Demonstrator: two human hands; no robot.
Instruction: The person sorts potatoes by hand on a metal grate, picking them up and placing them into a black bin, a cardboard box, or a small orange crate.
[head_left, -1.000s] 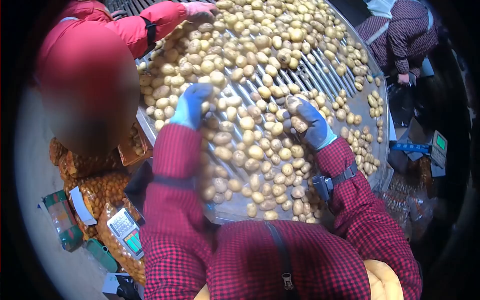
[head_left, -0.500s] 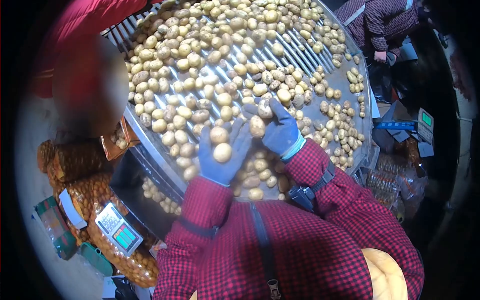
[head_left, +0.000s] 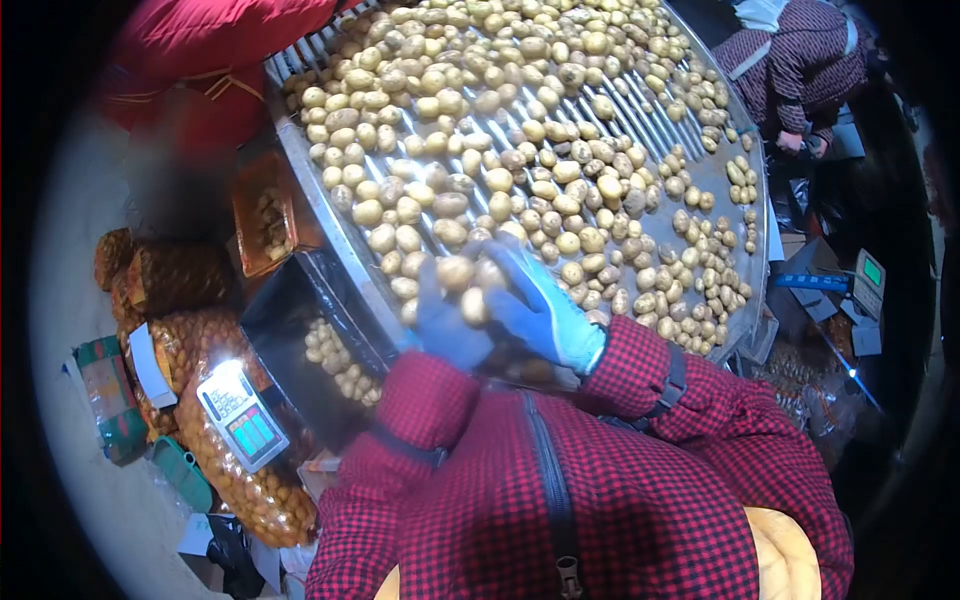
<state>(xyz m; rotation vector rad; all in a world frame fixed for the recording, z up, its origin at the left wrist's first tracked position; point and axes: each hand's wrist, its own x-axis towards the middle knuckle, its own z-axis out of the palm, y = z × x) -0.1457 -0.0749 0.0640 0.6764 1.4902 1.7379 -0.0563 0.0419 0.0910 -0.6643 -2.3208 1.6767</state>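
Note:
My left hand (head_left: 450, 328), in a blue glove, is palm up at the table's near edge, cupped around a few potatoes (head_left: 474, 306). Against it is my right hand (head_left: 540, 305), also blue-gloved. Its fingers and thumb close around a potato (head_left: 490, 275) beside those in the left palm. Motion blur softens the fingers, and some of the potatoes are partly hidden. Beyond both hands, many loose potatoes (head_left: 500, 180) lie on a slatted metal sorting table (head_left: 355, 268).
Left of the table are a black-lined bin (head_left: 290, 300) with potatoes, an orange crate (head_left: 250, 225), filled net sacks (head_left: 180, 280) and a scale display (head_left: 243, 425). A person in a red jacket (head_left: 215, 45) stands upper left; another person (head_left: 800, 60) bends at upper right near a second scale (head_left: 868, 280).
My right hand has come down and left against my left hand, bringing its potatoes to those in the left palm. The whole view has shifted slightly.

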